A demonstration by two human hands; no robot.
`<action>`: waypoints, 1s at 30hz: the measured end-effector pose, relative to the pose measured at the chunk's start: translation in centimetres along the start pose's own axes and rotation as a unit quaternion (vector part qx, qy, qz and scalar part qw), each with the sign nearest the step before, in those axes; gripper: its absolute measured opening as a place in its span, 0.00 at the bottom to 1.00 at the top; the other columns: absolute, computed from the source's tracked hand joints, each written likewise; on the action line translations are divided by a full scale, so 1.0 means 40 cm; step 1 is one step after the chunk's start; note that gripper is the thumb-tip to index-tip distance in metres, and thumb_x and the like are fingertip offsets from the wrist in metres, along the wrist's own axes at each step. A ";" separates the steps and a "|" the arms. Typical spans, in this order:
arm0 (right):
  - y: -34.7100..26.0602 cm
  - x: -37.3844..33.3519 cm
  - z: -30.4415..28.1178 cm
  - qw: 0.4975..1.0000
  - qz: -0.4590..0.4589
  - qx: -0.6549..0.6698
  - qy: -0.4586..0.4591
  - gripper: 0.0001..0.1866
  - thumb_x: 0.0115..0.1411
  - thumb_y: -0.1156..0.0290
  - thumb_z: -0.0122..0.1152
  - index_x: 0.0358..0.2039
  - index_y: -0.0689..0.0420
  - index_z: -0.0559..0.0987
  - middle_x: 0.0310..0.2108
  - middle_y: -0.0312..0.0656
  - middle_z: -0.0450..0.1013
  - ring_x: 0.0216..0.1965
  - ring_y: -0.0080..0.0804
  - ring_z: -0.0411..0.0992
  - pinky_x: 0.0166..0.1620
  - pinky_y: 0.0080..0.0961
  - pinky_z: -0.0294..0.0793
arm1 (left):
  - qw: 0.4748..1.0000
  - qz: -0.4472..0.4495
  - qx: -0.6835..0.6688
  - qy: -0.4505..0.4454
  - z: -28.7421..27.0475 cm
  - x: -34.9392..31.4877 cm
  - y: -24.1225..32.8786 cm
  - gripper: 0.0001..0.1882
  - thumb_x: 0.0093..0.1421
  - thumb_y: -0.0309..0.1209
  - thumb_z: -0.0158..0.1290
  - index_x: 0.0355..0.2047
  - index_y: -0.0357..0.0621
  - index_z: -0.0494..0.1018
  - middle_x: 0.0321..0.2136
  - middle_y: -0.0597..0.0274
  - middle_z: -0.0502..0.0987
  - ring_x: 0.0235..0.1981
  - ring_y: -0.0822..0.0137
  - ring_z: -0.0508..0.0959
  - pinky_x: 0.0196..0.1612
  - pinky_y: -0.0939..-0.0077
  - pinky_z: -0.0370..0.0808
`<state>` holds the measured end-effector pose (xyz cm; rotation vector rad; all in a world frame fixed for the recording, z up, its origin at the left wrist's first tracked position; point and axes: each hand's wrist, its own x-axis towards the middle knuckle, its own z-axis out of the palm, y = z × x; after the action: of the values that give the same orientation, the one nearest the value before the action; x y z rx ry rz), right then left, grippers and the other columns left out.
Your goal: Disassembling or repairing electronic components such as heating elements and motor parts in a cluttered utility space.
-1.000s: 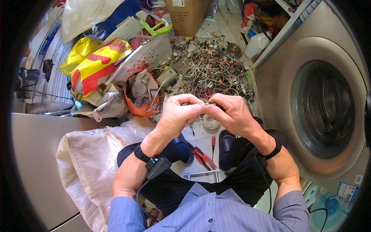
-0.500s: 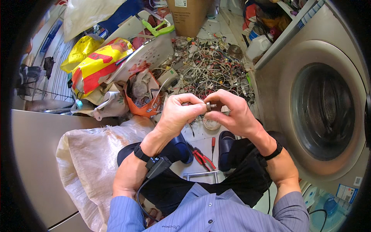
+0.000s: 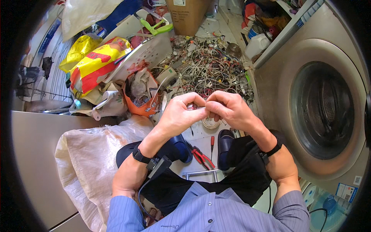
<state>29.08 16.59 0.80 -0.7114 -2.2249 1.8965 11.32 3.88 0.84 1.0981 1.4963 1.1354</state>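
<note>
Print, mostly too sm./blurred to make out at this res. Cardboard box [image 3: 188,18], far ctr: wht lbl [image 3: 179,2] w/ fine print, plus rows of dk chars below. Yellow-and-red bag [image 3: 101,60], far L: lg red chars, creased. Blue strip [image 3: 49,36] on rack, far L: pale lettering. Washer [image 3: 322,110], R: blue-and-wht info sticker [image 3: 346,192] near its btm corner; sm. wht code sticker [image 3: 358,180] just beyond. Shirt [image 3: 197,212], nearest: dk cursive script, L side.
</note>
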 end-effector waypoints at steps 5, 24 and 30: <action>0.034 0.009 -0.006 0.989 -0.007 0.147 0.004 0.11 0.67 0.73 0.61 0.47 0.64 0.79 0.35 0.36 0.78 0.35 0.21 0.76 0.40 0.22 0.77 | 0.998 -0.020 0.051 -0.003 -0.019 -0.017 0.027 0.17 0.56 0.27 0.66 0.45 0.40 0.76 0.34 0.72 0.77 0.32 0.81 0.73 0.37 0.84 0.73; 0.052 0.043 0.039 0.967 -0.009 0.244 -0.074 0.18 0.65 0.78 0.64 0.54 0.63 0.75 0.41 0.39 0.79 0.41 0.23 0.79 0.46 0.24 0.81 | 0.995 0.004 0.090 0.037 -0.054 -0.045 0.015 0.24 0.55 0.25 0.67 0.52 0.39 0.72 0.38 0.67 0.77 0.38 0.77 0.76 0.42 0.79 0.76; 0.031 0.026 0.041 0.977 -0.018 0.207 -0.041 0.13 0.64 0.75 0.66 0.48 0.62 0.77 0.37 0.35 0.77 0.35 0.18 0.75 0.40 0.19 0.77 | 0.999 0.006 0.038 -0.004 -0.056 -0.035 -0.007 0.23 0.56 0.26 0.66 0.51 0.39 0.72 0.39 0.69 0.76 0.38 0.79 0.75 0.40 0.82 0.75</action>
<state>27.84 15.70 -0.93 -0.5263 -1.7716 2.3011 9.31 2.14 1.11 1.1634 1.5388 1.0886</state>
